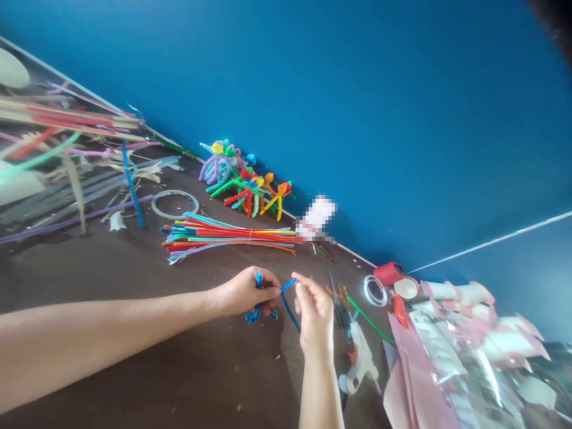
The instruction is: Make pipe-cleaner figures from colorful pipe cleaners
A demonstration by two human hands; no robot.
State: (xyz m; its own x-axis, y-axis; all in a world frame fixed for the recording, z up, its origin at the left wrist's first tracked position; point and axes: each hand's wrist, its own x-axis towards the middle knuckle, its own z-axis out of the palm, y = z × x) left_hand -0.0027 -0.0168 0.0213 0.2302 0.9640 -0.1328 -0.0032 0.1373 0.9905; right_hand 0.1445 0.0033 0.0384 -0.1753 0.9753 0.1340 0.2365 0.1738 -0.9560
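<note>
My left hand (pixel 249 292) is closed on a blue pipe-cleaner piece (pixel 253 314), whose curled parts stick out above and below the fingers. To its right, my right hand (pixel 314 307) pinches a blue strand (pixel 288 285) that runs between the two hands. A loose length of blue hangs down beside the right fingers. Beyond the hands lies a tied bundle of coloured pipe cleaners (pixel 232 233). Several small multicoloured pipe-cleaner figures (pixel 250 182) stand by the blue wall.
A white glue gun (pixel 361 357) and dark scissors (pixel 336 301) lie right of my right hand. Tape rings (pixel 375 291), a red spool (pixel 388 273) and pink wrapping (pixel 413 369) are at the right. Another tape ring (pixel 174 204) and piled strips (pixel 89 190) are at the left.
</note>
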